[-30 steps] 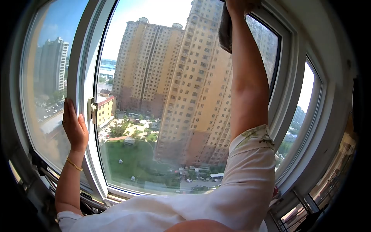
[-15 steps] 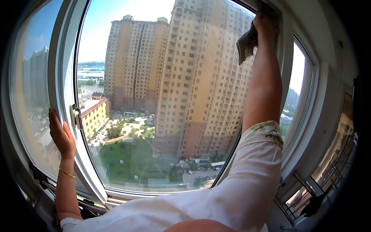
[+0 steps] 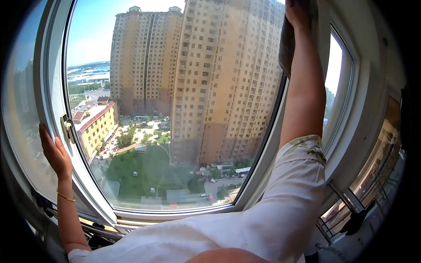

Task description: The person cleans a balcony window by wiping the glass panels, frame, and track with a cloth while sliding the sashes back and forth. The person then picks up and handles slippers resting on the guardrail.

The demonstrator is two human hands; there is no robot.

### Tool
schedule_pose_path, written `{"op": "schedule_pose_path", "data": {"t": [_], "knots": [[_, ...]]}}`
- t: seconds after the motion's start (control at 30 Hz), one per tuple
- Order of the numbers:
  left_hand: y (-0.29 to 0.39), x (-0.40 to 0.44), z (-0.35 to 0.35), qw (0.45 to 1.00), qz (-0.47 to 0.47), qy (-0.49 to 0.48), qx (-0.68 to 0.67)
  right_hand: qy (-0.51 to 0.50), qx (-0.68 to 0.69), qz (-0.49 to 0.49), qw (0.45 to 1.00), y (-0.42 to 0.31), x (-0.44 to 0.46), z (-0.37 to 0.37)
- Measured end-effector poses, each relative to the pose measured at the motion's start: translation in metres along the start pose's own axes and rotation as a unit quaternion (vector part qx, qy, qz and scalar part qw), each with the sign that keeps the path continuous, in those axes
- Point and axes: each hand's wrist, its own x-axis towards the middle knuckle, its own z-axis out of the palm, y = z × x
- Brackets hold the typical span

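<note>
High at the upper right, my right hand (image 3: 297, 14) is closed on a dark grey cloth (image 3: 286, 48). The cloth hangs below the hand along the right edge of the window pane (image 3: 144, 171); part of it is hidden behind my forearm. My left hand (image 3: 56, 153) lies against the white window frame (image 3: 52, 74) at the left, with its fingers stretched upward and its thumb apart. A metal window handle (image 3: 68, 128) sits on the frame just right of that hand. Fine droplets or marks show on the upper right of the glass.
Through the glass stand tall apartment blocks (image 3: 219, 87), a yellow low building (image 3: 96, 129) and a green lawn (image 3: 140, 168), far below. A second pane (image 3: 22, 114) is at the left. Metal rails and a dark item (image 3: 357, 219) are at the lower right.
My right hand has moved up with the cloth, which now hangs along the pane's right edge. The view has shifted, and my left hand stays against the frame.
</note>
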Motion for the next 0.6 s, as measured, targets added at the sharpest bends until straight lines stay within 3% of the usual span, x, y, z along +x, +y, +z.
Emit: {"op": "schedule_pose_path", "data": {"t": [0.07, 0.27, 0.3, 0.4, 0.5, 0.6], "knots": [[-0.001, 0.000, 0.000, 1.000, 0.008, 0.003, 0.005, 0.015, -0.045, -0.006, 0.999, 0.000, -0.003, 0.007], [-0.005, 0.000, 0.004, 1.000, 0.013, 0.012, 0.007, -0.073, -0.052, 0.026, 0.996, -0.001, -0.056, -0.012], [-0.005, 0.000, 0.004, 1.000, 0.014, 0.014, 0.005, -0.021, -0.068, -0.019, 0.997, 0.004, -0.070, -0.011], [-0.006, -0.001, 0.004, 1.000, 0.012, 0.013, 0.007, -0.026, -0.049, -0.049, 0.997, 0.003, -0.112, -0.033], [-0.012, -0.003, 0.007, 1.000, 0.021, 0.014, 0.002, 0.069, -0.093, -0.132, 0.984, 0.024, -0.097, -0.048], [-0.016, -0.004, 0.008, 1.000, 0.021, 0.012, 0.012, 0.054, -0.144, -0.173, 0.973, 0.063, -0.036, -0.028]]}}
